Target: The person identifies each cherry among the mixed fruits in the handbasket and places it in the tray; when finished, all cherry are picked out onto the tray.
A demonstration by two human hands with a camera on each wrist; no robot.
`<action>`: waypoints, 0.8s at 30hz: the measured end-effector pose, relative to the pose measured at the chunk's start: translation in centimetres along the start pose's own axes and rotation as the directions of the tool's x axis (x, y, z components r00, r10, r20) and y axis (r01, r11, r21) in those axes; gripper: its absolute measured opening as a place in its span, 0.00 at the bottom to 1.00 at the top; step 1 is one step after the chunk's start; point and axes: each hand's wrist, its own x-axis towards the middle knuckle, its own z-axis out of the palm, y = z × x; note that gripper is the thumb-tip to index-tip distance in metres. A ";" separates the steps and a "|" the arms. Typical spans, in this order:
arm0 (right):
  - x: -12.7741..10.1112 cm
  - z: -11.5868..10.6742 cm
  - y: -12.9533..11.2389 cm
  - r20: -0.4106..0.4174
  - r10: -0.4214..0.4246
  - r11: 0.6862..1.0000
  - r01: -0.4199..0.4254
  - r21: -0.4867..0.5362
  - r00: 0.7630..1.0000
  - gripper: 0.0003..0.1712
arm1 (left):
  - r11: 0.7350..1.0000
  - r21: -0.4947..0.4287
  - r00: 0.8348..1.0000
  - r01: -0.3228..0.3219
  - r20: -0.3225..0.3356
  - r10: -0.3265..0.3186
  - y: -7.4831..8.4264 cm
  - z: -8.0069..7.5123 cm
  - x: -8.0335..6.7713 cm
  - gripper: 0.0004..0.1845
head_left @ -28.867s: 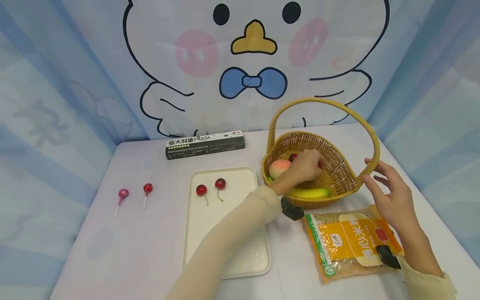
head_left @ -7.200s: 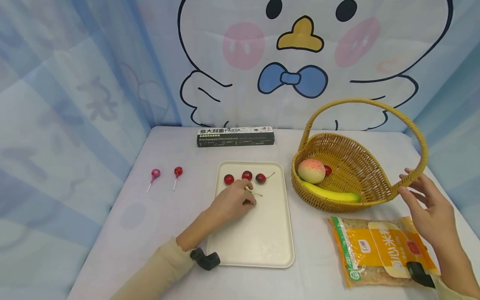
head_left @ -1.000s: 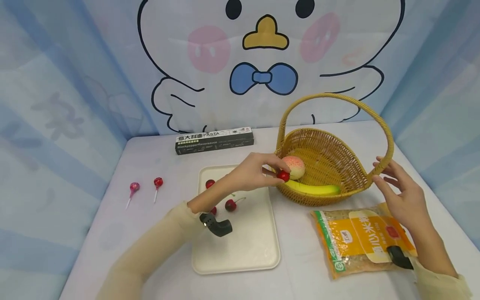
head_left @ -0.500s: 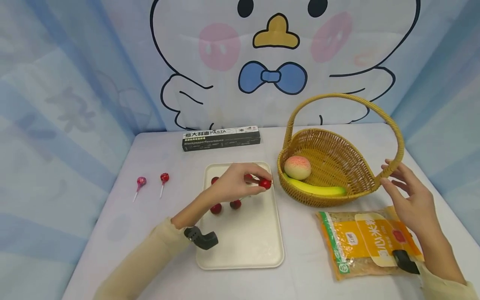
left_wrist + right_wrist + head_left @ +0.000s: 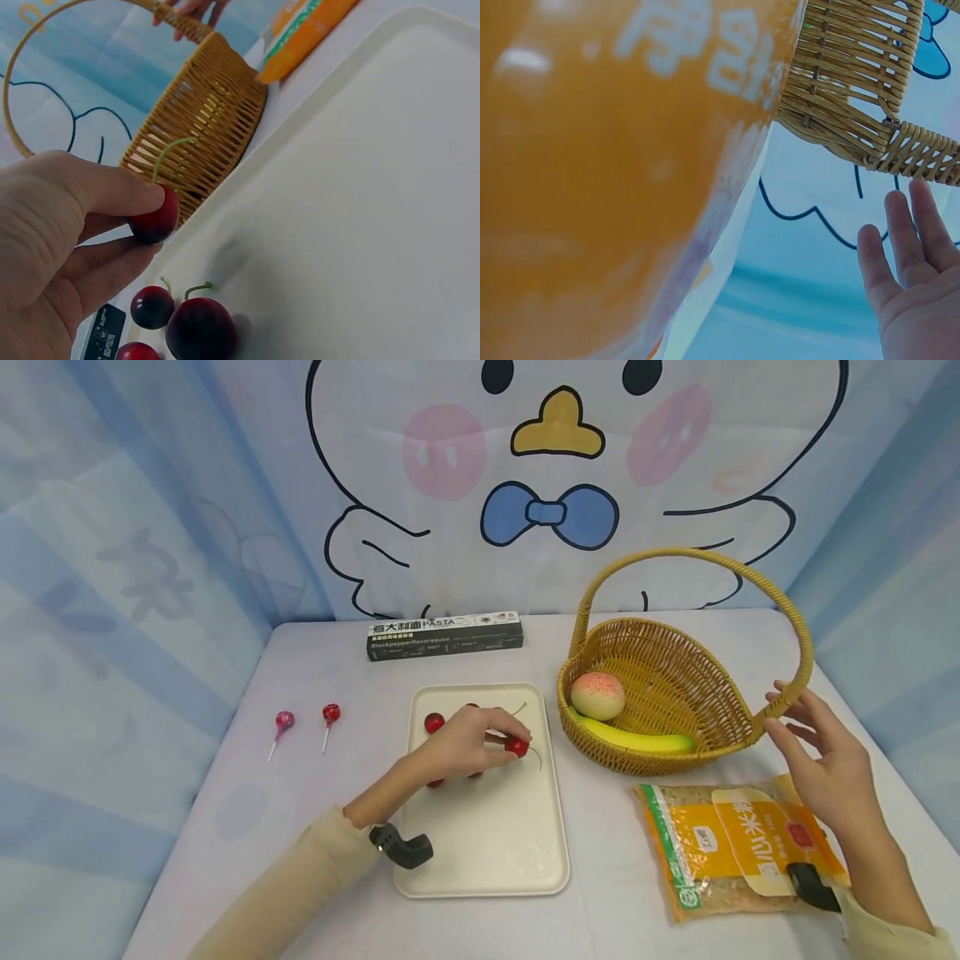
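head view: furthest out from the left hand (image 5: 465,745), two lollipops (image 5: 306,720) lie well apart on the table (image 5: 247,827). left hand hovers over the cream tray (image 5: 495,843), thumb and fingers pinching a red cherry (image 5: 516,747) at its fingertips, just above the tray; more cherries (image 5: 180,322) lie under the palm. beyond that hand sits the wicker basket (image 5: 675,693) with a peach (image 5: 597,695) and banana (image 5: 637,741). right hand (image 5: 828,760), fingers spread and relaxed, touches the basket handle near its base, above the orange packet (image 5: 742,847).
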 end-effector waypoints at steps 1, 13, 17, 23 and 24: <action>0.0 0.0 0.0 0.000 0.003 1.000 -0.003 -0.002 1.000 0.34 | 1.000 0.025 1.000 0.002 0.010 -0.002 -0.1 0.1 0.0 0.14; 0.0 0.1 -0.2 0.012 0.015 1.000 -0.015 0.006 1.000 0.34 | 0.971 0.230 0.988 0.065 0.124 -0.095 0.0 0.8 0.4 0.12; 0.1 0.1 -0.2 0.012 0.013 1.000 -0.013 0.010 1.000 0.34 | 0.969 0.240 0.988 0.062 0.121 -0.093 0.2 0.9 0.4 0.13; -0.1 0.0 -0.6 0.013 0.004 1.000 -0.004 -0.028 1.000 0.36 | 0.958 0.282 0.989 0.045 0.121 -0.082 0.4 0.9 0.1 0.15; -0.3 -0.2 -0.8 0.011 0.008 0.998 -0.007 -0.062 1.000 0.36 | 0.958 0.283 0.990 0.042 0.115 -0.077 0.5 0.8 -0.1 0.15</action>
